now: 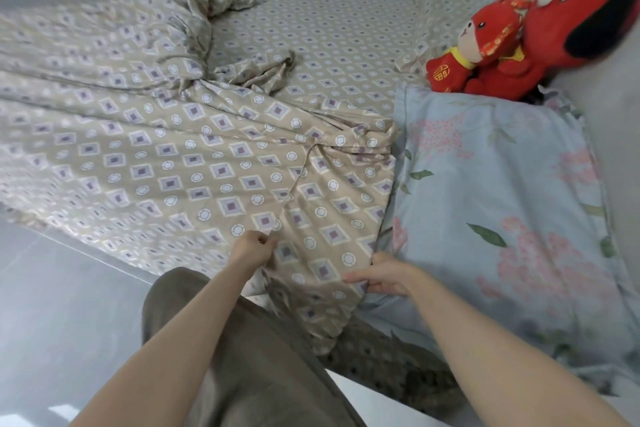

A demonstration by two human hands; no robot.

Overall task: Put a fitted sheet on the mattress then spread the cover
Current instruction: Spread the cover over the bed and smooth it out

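Onto spreading the cover (207, 163), with the fitted sheet (339, 35) seemingly on already. Gripping its near edge with curled fingers of left hand (252, 249) and right hand (382, 276), the rest rumpled over that sheet. Next, likely: lift and flick flat toward the far side.

Flat beige diamond-patterned fitted sheet (346, 31) lies open and passable across the far middle. The rumpled matching cover (138, 135) fills the left and near part. A pale blue floral pillow (485, 184) and red plush toys (502, 45) block the right.
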